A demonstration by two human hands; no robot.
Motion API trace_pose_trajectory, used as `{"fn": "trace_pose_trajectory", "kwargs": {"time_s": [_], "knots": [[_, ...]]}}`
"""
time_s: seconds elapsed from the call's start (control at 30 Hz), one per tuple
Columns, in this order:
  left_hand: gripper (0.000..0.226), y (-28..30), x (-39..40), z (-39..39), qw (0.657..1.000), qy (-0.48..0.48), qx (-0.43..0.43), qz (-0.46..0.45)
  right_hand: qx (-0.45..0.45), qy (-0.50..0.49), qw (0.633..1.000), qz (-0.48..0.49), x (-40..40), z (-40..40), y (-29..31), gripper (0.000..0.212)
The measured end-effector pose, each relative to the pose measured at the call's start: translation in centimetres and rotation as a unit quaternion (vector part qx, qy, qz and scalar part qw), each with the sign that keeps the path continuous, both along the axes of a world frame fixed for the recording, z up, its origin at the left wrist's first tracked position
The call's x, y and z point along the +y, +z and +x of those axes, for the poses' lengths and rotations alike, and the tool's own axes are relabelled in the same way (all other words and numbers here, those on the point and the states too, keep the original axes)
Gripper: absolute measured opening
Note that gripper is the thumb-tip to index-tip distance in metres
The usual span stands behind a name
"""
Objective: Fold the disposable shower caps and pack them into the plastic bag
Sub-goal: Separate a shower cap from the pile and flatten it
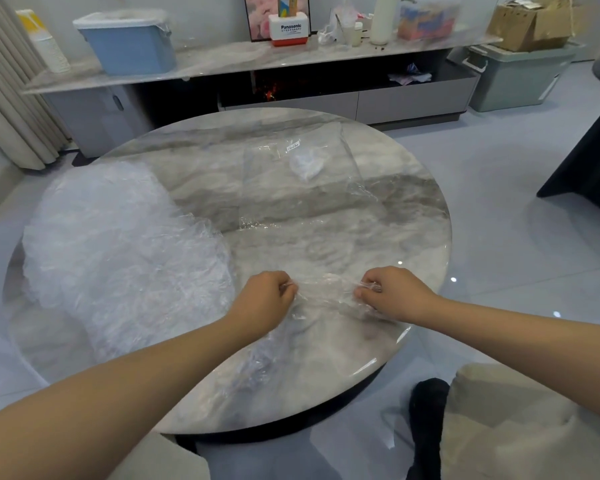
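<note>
Marble round table (395,209) is serving as my landmark for this entry. Item one: clear shower cap (326,292), lying at the table's near edge, stretched between my hands. My left hand (265,294) is pinching its left end with curled fingers; my right hand (392,292) is pinching its right end likewise. Item two: heap of crumpled shower caps (118,251), sitting on the table's left side, overhanging its rim. Item three: flat plastic bag (302,181), lying at the table's far centre, holding one folded cap (307,164) near its far end.
</note>
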State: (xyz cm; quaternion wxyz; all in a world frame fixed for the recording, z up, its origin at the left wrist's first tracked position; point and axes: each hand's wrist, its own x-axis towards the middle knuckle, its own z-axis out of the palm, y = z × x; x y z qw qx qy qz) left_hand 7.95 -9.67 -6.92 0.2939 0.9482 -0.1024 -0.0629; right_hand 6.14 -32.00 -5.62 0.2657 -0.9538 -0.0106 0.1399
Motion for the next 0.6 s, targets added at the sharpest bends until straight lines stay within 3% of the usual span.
{"fn": "trace_pose_trajectory", "kwargs": {"time_s": [0.4,0.53,0.6], "knots": [[0.024,-0.3,-1.5,2.3,0.962,-0.093,-0.039,0.255,0.079,-0.033,0.995,-0.052,0.3,-0.1,-0.1,0.023],[0.034,-0.2,-2.5,2.1,0.949,-0.086,-0.159,0.259,0.122,-0.093,0.988,-0.001,0.6,-0.3,0.0,0.007],[0.027,-0.2,-3.0,1.3,0.936,-0.111,-0.250,0.224,0.128,-0.130,0.983,0.021,0.8,-0.7,0.0,0.018]]}}
